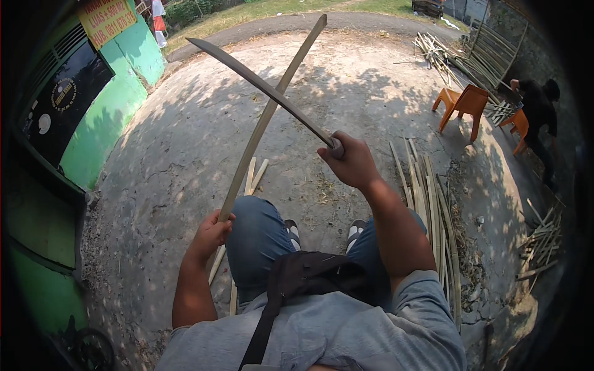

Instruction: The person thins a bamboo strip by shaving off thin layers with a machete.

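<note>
My left hand [211, 235] is closed round the lower end of a long bamboo strip [260, 127], which slants up and away to the right. In my right hand [351, 161] is the handle of a machete [263, 85], its long dark blade pointing up and to the left. Blade and strip cross in the view ahead of me, the blade in front; whether they touch I cannot tell. Beside my left leg lie a few pale bamboo strips [257, 175] on the ground. A bundle of longer bamboo strips [433, 210] lies by my right leg.
Orange plastic chairs [463, 105] stand at the right, near a person in dark clothes [539, 120]. Piles of bamboo [436, 55] lie at the far right, with another heap [543, 244] nearer. A green wall [93, 142] runs along the left of the cracked concrete ground [161, 204].
</note>
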The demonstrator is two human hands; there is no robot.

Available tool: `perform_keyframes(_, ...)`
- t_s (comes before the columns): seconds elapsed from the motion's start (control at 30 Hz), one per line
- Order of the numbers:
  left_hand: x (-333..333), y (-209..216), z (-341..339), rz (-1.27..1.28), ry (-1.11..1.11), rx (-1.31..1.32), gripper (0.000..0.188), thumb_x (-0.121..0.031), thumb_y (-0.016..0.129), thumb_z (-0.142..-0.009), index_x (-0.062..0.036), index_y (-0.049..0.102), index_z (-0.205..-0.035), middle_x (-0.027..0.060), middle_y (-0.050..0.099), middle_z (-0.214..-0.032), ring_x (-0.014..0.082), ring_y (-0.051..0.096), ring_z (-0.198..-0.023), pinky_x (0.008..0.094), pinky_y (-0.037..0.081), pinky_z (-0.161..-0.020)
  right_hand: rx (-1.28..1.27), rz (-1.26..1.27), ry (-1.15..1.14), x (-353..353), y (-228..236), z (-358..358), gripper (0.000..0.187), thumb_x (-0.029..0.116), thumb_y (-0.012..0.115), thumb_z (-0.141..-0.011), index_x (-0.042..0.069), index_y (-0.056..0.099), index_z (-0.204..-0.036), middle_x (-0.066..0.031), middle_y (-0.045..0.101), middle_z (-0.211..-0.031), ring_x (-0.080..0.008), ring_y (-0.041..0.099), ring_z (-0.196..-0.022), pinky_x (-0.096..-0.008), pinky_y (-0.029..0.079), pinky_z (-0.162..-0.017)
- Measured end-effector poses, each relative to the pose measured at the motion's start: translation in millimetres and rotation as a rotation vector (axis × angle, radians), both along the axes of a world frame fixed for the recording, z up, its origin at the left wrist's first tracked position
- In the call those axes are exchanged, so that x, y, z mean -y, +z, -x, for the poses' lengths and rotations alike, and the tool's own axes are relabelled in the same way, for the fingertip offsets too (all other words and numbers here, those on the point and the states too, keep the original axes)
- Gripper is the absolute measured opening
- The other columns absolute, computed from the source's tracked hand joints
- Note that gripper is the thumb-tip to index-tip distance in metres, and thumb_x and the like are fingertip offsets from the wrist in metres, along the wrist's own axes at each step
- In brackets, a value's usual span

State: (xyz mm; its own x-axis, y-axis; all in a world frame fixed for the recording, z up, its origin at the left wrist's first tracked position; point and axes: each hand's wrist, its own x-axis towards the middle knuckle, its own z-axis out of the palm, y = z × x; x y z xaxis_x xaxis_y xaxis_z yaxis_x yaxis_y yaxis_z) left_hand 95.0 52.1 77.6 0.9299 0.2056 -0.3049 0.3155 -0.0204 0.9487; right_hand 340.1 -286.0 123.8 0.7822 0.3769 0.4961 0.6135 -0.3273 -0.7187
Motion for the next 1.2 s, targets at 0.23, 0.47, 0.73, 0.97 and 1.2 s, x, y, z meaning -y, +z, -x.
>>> perform_keyframes(0.23,31.7,-11.2,-30.0,-0.220,-0.067,-0.070,0.016,-0.024,0.066,-0.104,-0.0088,0.064,-0.110,-0.0079,0.055,-0.084,0.0033,0.047,-0.071,0.0236,0.039,-0.063,0.134,0.311,0.153,-26.6,-35.2,22.4,0.019,0.029,0.073,-0.089,0.012,0.065,-0.090,-0.0159,0.070,-0.080,-0.0428,0.069,-0.081,-0.0549,0.053,-0.070)
perform_keyframes(0.47,47.0,-13.1,-46.0,-0.533,-0.097,0.146,0.022,-0.025,0.063,-0.106,-0.0028,0.063,-0.103,-0.0013,0.057,-0.075,0.0083,0.048,-0.068,0.0305,0.041,-0.062,0.108,0.500,0.175,-35.1,-46.1,15.0,0.011,0.025,0.069,-0.091,0.014,0.066,-0.090,-0.0137,0.070,-0.079,-0.0401,0.071,-0.082,-0.0545,0.054,-0.071)
perform_keyframes(0.73,56.6,-18.0,-53.4,-0.561,-0.097,0.150,0.024,-0.024,0.063,-0.106,-0.0004,0.064,-0.104,0.0014,0.058,-0.074,0.0101,0.051,-0.070,0.0316,0.043,-0.064,0.115,0.555,0.139,-29.3,-56.5,0.3,0.011,0.026,0.070,-0.091,0.015,0.069,-0.091,-0.0129,0.072,-0.081,-0.0392,0.071,-0.084,-0.0543,0.054,-0.072)
perform_keyframes(0.97,50.2,-29.2,-54.0,-0.491,-0.043,0.131,0.024,-0.025,0.064,-0.107,-0.0010,0.064,-0.105,-0.0018,0.055,-0.074,0.0080,0.049,-0.070,0.0299,0.042,-0.064,0.122,0.452,0.034,-26.0,-62.6,-10.4,0.009,0.021,0.069,-0.088,0.014,0.068,-0.092,-0.0150,0.070,-0.080,-0.0406,0.070,-0.081,-0.0549,0.053,-0.071)
perform_keyframes(1.2,50.2,-28.9,-52.0,-0.474,-0.072,0.148,0.024,-0.025,0.064,-0.107,-0.0014,0.064,-0.106,-0.0024,0.055,-0.074,0.0076,0.049,-0.070,0.0297,0.042,-0.064,0.150,0.509,0.103,-32.9,-59.7,-4.9,0.008,0.021,0.069,-0.089,0.014,0.069,-0.092,-0.0151,0.071,-0.080,-0.0400,0.072,-0.081,-0.0535,0.055,-0.071)
